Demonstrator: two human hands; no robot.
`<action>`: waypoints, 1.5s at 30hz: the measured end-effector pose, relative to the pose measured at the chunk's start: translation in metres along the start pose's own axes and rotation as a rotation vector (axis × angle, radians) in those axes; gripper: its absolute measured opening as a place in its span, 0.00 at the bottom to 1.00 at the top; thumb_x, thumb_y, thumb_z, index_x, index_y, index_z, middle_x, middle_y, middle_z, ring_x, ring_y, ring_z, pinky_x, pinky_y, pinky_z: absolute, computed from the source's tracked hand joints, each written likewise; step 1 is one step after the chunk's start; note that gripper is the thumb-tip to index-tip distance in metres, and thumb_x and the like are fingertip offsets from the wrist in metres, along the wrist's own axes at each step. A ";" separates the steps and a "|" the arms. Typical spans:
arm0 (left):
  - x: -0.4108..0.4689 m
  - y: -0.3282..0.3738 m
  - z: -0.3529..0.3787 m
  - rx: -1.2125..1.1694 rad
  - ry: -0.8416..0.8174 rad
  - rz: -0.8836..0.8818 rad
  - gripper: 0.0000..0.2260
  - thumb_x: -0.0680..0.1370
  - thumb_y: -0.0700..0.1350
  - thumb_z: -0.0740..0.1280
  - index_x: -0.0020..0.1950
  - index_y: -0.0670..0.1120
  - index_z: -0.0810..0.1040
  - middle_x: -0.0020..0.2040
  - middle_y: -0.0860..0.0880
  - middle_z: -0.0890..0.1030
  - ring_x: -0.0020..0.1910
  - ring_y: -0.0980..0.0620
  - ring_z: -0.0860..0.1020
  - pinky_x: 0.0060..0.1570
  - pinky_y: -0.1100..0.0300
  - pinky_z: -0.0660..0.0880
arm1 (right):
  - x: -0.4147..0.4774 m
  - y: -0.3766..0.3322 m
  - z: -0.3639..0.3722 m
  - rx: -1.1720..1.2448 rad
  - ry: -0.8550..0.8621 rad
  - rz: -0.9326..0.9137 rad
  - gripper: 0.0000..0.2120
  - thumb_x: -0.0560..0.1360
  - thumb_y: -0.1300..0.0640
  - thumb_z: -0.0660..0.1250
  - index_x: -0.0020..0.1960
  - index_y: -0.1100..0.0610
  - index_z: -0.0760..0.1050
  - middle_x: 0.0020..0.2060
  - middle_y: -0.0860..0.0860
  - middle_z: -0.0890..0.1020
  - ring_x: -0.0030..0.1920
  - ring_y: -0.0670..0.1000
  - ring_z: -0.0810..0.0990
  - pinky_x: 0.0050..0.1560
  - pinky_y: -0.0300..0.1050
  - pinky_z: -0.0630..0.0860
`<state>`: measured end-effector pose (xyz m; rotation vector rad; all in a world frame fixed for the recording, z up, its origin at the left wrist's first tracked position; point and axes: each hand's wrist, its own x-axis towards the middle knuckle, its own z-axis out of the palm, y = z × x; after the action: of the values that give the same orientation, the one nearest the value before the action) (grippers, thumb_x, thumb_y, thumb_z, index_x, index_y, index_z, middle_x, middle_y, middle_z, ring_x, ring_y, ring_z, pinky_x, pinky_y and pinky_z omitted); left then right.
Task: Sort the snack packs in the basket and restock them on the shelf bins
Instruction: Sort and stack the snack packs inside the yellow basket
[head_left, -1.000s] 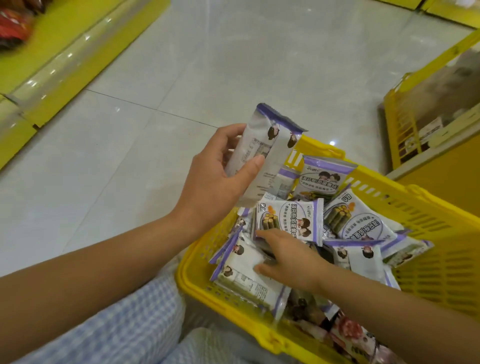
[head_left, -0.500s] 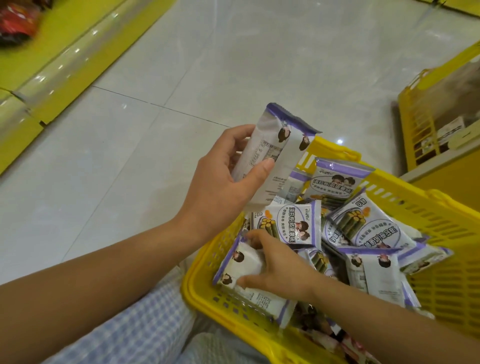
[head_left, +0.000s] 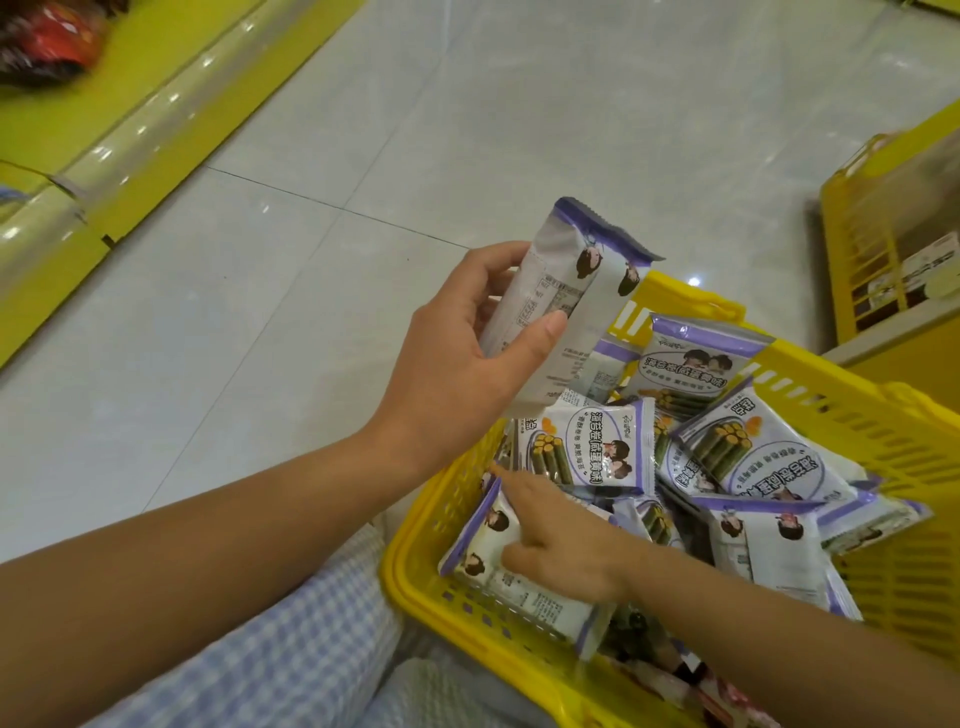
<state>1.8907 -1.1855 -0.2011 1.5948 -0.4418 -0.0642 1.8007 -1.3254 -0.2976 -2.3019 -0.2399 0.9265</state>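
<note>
Head view | left hand (head_left: 457, 364) thumb and fingers clamped round held packs (head_left: 571, 291), above far-left rim of yellow basket (head_left: 883, 441) | right hand (head_left: 561, 545) on loose pack (head_left: 493, 577) at basket's near-left, grip unclear | risk: slick packs slide from one-handed hold; digging tips packs over near rim

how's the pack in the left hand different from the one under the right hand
The held pack stands upright in the left hand, above the yellow basket; the lower pack lies slanted inside it. The left hand wraps the held pack's middle; the right hand holds the lower pack by its far edge. Both show white backs with purple ends and cartoon heads.
</note>
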 end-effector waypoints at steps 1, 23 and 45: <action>0.000 -0.001 0.000 0.004 -0.003 0.003 0.15 0.75 0.51 0.68 0.60 0.59 0.71 0.54 0.55 0.80 0.52 0.55 0.81 0.44 0.62 0.80 | -0.003 0.001 0.004 -0.133 0.047 -0.020 0.38 0.78 0.44 0.59 0.79 0.53 0.41 0.77 0.50 0.51 0.76 0.49 0.50 0.74 0.44 0.48; 0.003 0.011 0.030 0.064 -0.052 0.057 0.15 0.75 0.49 0.69 0.58 0.61 0.71 0.50 0.58 0.80 0.47 0.59 0.80 0.41 0.66 0.78 | -0.086 0.023 -0.116 -0.470 0.606 0.159 0.14 0.76 0.51 0.66 0.59 0.53 0.74 0.48 0.50 0.74 0.44 0.50 0.72 0.41 0.45 0.68; 0.014 0.006 0.249 0.488 -0.847 0.138 0.24 0.77 0.50 0.69 0.72 0.49 0.69 0.67 0.48 0.73 0.64 0.51 0.72 0.61 0.60 0.67 | -0.226 0.108 -0.117 -0.163 1.168 0.382 0.12 0.80 0.58 0.58 0.60 0.56 0.76 0.53 0.54 0.79 0.55 0.55 0.76 0.54 0.52 0.72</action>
<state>1.8254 -1.4262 -0.2131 1.9628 -1.2990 -0.5764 1.7068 -1.5544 -0.1740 -2.6735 0.6492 -0.4015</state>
